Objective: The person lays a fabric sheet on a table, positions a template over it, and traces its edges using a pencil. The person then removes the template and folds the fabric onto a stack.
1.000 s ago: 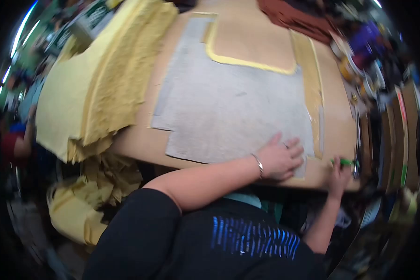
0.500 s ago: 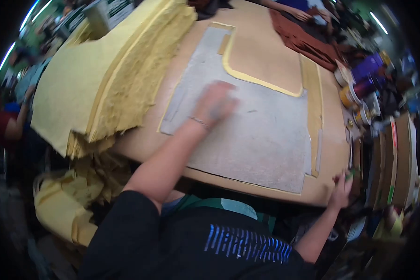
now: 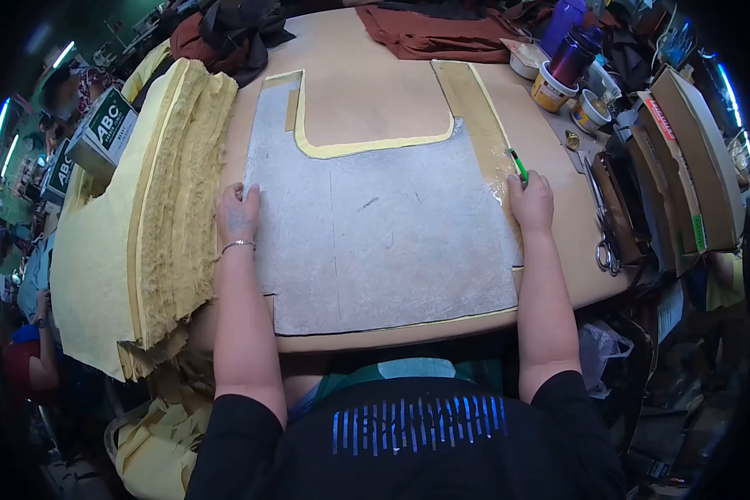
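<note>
A large grey template [image 3: 392,242] with a deep U-shaped cutout lies flat over a yellow sheet [image 3: 375,148], whose rim shows around the cutout and along the front edge. At the template's left edge, my left hand [image 3: 237,215] is closed with thumb and fingers on the border. Its grip is partly hidden. My right hand [image 3: 532,202] is wrapped round a slim green pen [image 3: 519,165] with a dark end, pointing away from me. It rests by the right edge, beside a tan strip [image 3: 479,137] with a shiny patch.
A thick stack of yellow padding [image 3: 171,200] stands at left, near ABC tins [image 3: 108,125]. Brown fabric [image 3: 433,35] lies at the back. Tubs [image 3: 552,87], scissors [image 3: 606,242] and upright cardboard [image 3: 696,158] line the right. Another person's arm [image 3: 44,333] shows far left.
My left hand has moved from over the template's middle to its left edge. My right hand has come up from the table's front right corner with the pen. The head view has turned.
</note>
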Demonstrator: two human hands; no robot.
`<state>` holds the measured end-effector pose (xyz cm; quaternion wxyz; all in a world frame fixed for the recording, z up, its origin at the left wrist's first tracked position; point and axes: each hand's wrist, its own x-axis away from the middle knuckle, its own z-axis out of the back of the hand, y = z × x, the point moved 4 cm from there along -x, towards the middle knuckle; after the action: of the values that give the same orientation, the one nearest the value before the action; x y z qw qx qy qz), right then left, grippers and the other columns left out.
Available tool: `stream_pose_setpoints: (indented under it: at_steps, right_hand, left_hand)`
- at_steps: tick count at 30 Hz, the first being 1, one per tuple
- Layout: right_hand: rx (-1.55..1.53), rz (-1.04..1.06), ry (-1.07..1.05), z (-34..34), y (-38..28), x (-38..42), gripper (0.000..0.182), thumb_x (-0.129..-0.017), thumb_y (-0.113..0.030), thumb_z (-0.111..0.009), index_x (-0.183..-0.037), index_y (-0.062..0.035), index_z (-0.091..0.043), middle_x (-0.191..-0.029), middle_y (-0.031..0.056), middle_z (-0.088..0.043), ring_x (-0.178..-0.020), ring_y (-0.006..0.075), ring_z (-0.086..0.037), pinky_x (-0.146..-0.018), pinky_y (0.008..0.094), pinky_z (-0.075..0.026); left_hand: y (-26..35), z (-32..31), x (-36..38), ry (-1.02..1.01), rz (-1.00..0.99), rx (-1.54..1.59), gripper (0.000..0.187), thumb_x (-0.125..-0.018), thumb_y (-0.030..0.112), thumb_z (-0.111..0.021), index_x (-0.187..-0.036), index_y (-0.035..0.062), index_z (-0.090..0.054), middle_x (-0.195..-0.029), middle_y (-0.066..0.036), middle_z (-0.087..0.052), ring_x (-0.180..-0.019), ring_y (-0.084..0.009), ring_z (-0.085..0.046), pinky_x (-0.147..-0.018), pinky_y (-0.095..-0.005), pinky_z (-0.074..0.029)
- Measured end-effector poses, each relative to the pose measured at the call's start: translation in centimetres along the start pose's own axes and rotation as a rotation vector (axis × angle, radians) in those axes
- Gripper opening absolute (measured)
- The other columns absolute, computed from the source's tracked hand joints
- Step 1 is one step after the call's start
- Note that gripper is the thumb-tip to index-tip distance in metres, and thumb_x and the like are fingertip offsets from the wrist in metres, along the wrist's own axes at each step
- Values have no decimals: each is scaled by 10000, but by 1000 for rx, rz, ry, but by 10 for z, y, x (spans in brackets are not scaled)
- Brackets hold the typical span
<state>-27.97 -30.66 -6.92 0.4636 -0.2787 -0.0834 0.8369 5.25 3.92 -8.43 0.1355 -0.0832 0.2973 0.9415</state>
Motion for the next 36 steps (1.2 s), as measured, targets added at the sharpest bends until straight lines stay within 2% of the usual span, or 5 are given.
stream_pose_setpoints:
  at_steps: [6,12,15,24,36]
  right_hand:
    - [-61,-69,-43,5,-1,-1,339,-699,-296,-627,-797,19,-550,-793,192,-541,-774,337,-536,-712,403,-428]
    - [-251,-115,-49,5,7,-3,335,-685,-278,-636,-804,22,-550,-811,172,-540,-769,314,-535,-704,385,-431]
    - [-259,-69,-49,4,8,-4,315,-674,-250,-642,-797,24,-544,-815,163,-539,-761,310,-529,-703,385,-425]
    - [-334,-29,33,2,13,-3,285,-682,-208,-635,-822,16,-529,-822,160,-540,-808,311,-512,-741,386,-399]
    - [1,-23,-69,1,2,3,299,-712,-226,-612,-875,14,-536,-914,180,-515,-887,343,-478,-800,409,-385]
  left_hand:
    - [-8,-7,-4,-28,32,141,459,-679,368,-616,-980,23,-576,-812,-111,-581,-770,-237,-565,-710,-322,-432]
    - [-13,-11,-14,-100,90,236,415,-637,268,-616,-944,-8,-574,-812,-110,-584,-749,-224,-564,-684,-313,-436]
    - [-8,-8,-19,-78,205,329,388,-627,230,-584,-916,-28,-554,-832,-122,-579,-744,-232,-558,-679,-310,-436]
    - [-7,-10,-11,104,121,383,406,-605,260,-581,-909,-2,-518,-820,-117,-553,-780,-237,-539,-708,-312,-416]
    - [14,-2,1,42,98,-59,453,-632,335,-549,-994,63,-522,-1041,-132,-533,-989,-315,-478,-835,-417,-378]
